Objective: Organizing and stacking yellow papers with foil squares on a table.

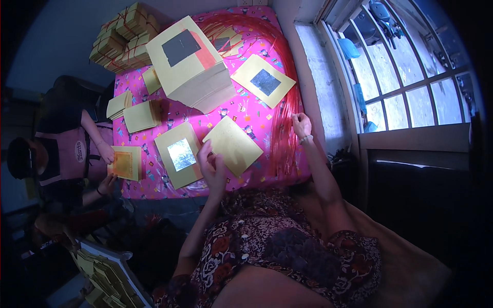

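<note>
Two hands reach my feed: the left hand, loosely curled with fingers parted, at the plain yellow paper on the pink tablecloth; the right hand, fingertips gathered beside red strands, hold indeterminable.

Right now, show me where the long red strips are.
In the head view, the red strips curve behind the tall paper stack and down the right side of the table, by the right hand.

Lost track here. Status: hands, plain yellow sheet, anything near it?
Left hand by plain yellow sheet, contact unclear. Right hand at red strands, grip unclear. Sheet flat on table. Tall stack beyond.
</note>
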{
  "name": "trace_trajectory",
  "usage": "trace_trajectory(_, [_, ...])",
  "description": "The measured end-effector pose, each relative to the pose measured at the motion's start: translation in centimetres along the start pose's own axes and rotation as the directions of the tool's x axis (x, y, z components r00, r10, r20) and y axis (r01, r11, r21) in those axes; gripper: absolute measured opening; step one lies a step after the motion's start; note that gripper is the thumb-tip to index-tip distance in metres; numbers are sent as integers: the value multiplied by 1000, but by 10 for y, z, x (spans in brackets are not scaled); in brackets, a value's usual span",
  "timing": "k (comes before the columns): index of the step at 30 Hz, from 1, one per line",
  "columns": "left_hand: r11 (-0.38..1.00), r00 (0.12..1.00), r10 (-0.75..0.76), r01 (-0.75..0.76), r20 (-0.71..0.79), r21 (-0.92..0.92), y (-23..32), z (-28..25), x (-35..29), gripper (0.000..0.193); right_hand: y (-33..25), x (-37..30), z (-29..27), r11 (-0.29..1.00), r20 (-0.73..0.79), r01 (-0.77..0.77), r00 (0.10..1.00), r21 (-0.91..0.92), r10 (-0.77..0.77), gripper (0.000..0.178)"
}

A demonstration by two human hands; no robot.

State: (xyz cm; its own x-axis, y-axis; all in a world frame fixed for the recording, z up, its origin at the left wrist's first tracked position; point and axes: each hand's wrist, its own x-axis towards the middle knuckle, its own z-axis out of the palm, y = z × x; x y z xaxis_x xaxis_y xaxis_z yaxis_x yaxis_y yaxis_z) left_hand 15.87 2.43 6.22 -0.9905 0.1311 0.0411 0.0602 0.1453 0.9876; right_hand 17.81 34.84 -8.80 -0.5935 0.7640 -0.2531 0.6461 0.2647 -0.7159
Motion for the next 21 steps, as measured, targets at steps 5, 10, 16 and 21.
trace_trajectory(5, [955, 885, -255, 294, 390, -43, 17, 37, 21, 42, -84, -74, -63, 795, 441, -156, 884, 586, -152, 17])
trace_trajectory(10, [375, 427, -339, 879, 839, -296, 30, 74, 44, 39, -167, -152, -143, 843, 785, 29, 349, 537, -512, 14])
trace_trajectory(16, [180, 646, -144, 762, 749, -623, 62, 63, 91, 34, -173, -146, -167, 818, 845, 264, -328, 511, -422, 17])
trace_trajectory(21, [243, 834, -18, 539, 552, -806, 102, 7, 108, 31, -125, -112, -146, 938, 883, 79, 319, 336, -343, 12])
